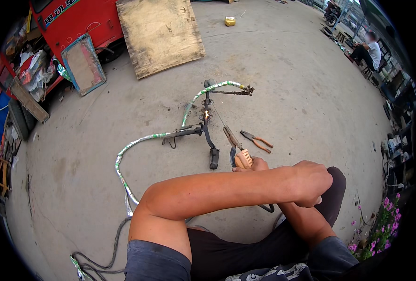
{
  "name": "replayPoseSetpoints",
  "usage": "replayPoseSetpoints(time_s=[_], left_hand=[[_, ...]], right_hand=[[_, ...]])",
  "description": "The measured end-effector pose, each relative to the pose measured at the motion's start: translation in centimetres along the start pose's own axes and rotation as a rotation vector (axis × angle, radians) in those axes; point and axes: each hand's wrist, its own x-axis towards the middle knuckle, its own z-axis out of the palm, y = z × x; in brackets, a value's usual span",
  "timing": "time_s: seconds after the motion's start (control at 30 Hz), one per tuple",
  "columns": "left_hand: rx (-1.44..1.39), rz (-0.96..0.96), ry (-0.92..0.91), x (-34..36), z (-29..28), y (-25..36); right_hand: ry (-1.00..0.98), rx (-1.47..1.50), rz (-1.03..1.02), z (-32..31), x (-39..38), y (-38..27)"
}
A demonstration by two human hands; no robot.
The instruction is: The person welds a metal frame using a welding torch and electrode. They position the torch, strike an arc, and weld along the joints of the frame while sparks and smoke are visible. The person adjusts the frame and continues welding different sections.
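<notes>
My right hand [257, 164] is wrapped round the tan handle of a welding electrode holder [242, 159]. A thin welding rod [217, 112] runs from its jaws up to the left, with its tip close to a dark bent metal frame [207, 127] on the ground. I cannot tell whether the tip touches. A spot on the frame glows orange-yellow. My left forearm crosses in front of me, and my left hand [311, 182] is closed by my right knee; anything inside its fingers is hidden. Pliers [257, 141] with orange handles lie beside the holder.
A cable [119, 165] wrapped in silver and green curves round to the frame. Black cable [116, 239] loops at lower left. A wooden board [163, 37] leans on a red vehicle [79, 23]. A person [371, 52] sits at far right. Pink flowers [386, 225] grow at right.
</notes>
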Motion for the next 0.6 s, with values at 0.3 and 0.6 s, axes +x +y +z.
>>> replayPoseSetpoints(time_s=[0.3, 0.6], left_hand=[[-0.008, 0.060, 0.053, 0.4, 1.0, -0.7], [-0.035, 0.067, 0.061, 0.4, 0.7, -0.7]], right_hand=[[-0.074, 0.447, 0.260, -0.9, 0.2, -1.0], [0.085, -0.173, -0.115, -1.9, -1.1, -0.4]])
